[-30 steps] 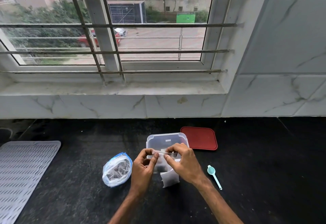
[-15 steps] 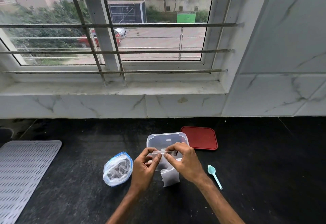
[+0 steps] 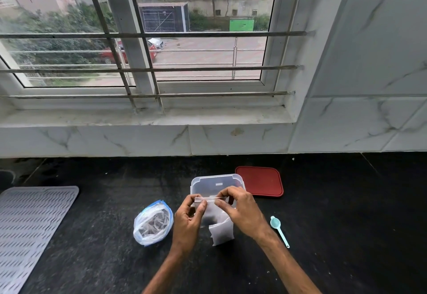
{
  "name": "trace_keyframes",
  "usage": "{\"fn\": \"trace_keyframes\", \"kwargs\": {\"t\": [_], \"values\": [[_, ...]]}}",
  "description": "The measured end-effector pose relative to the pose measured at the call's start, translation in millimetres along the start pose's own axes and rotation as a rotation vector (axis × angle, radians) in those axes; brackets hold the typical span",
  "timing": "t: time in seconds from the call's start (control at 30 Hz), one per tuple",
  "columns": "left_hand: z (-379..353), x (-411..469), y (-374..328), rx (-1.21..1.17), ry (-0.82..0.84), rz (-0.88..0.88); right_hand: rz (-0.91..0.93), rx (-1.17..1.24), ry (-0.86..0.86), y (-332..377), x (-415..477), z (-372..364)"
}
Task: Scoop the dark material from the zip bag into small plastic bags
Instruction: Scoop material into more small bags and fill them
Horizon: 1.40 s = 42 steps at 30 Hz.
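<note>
Both hands hold a small clear plastic bag (image 3: 209, 212) upright over the black counter, with a little dark material at its bottom. My left hand (image 3: 188, 222) pinches the left end of its top strip and my right hand (image 3: 242, 212) pinches the strip further right. The blue-edged zip bag (image 3: 153, 223) with dark material lies open-mouthed on the counter to the left of my left hand. A small teal scoop (image 3: 278, 230) lies on the counter right of my right wrist. A stack of small plastic bags (image 3: 221, 232) rests below my right hand.
A clear plastic container (image 3: 217, 182) stands just behind the hands, its red lid (image 3: 260, 181) flat beside it on the right. A grey perforated mat (image 3: 30, 229) covers the counter's left end. A marble wall and barred window rise behind the black counter (image 3: 346, 224).
My hands stay at the small bag's top strip; the fingers have shifted slightly along it. Nothing else has moved.
</note>
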<state>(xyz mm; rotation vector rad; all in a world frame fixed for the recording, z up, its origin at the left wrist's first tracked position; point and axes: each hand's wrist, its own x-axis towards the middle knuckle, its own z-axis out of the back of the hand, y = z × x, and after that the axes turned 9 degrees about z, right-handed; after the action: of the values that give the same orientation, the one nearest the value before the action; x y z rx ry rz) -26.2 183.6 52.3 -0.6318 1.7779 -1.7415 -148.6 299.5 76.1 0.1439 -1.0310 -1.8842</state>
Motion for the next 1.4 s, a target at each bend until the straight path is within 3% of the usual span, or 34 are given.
{"fn": "trace_keyframes", "kwargs": {"t": [0.2,0.33,1.4], "values": [[13.1,5.1,-1.2,-0.040,-0.041,0.032,-0.048,0.068,-0.093,-5.9,-3.2,12.9],[9.3,1.2,-6.8,-0.063,-0.001,0.023,-0.039,0.124,-0.051,-0.4,-1.5,14.4],[1.5,1.1,-7.6,-0.005,0.048,-0.034,0.137,0.022,-0.069,-4.0,-1.8,2.3]]}}
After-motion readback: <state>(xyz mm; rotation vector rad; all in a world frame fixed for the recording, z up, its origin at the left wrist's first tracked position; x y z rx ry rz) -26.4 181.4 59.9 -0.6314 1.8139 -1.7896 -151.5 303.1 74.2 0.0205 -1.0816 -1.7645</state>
